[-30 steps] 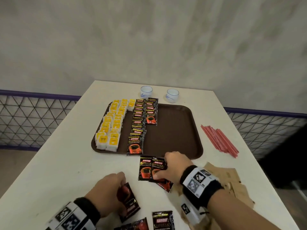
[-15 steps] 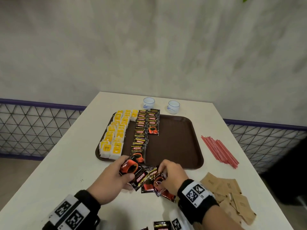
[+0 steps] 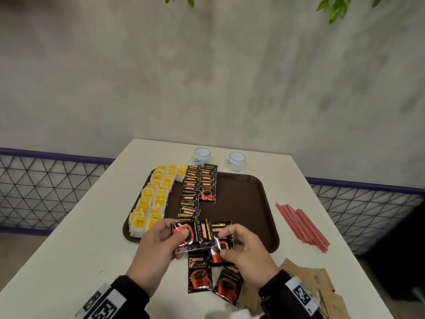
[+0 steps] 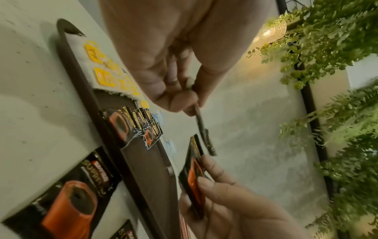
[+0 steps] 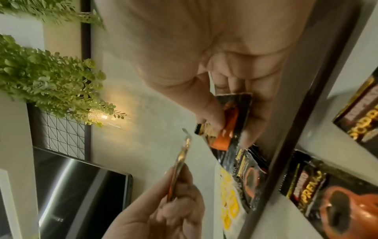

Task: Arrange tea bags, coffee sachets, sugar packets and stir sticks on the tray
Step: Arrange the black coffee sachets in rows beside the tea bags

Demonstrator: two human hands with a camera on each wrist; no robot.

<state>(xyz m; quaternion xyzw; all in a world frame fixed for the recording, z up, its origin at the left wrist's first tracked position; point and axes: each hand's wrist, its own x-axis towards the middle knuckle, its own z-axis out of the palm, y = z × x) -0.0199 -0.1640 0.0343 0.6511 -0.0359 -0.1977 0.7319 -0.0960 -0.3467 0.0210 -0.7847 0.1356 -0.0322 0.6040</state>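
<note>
My left hand [image 3: 158,245] pinches one sachet [image 3: 192,234]; my right hand [image 3: 243,247] pinches another [image 3: 222,246] over the tray's [image 3: 248,203] near edge.

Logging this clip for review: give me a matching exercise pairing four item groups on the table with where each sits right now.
Things:
1. tea bags
2. stir sticks
3. sugar packets
4. two cups

Places:
A. on the bare table right of the tray
B. beyond the tray's far edge
C. in rows on the tray's left side
D. at the table's near right corner, by the right wrist

Pairs: 1-C, 2-A, 3-D, 4-B
</note>
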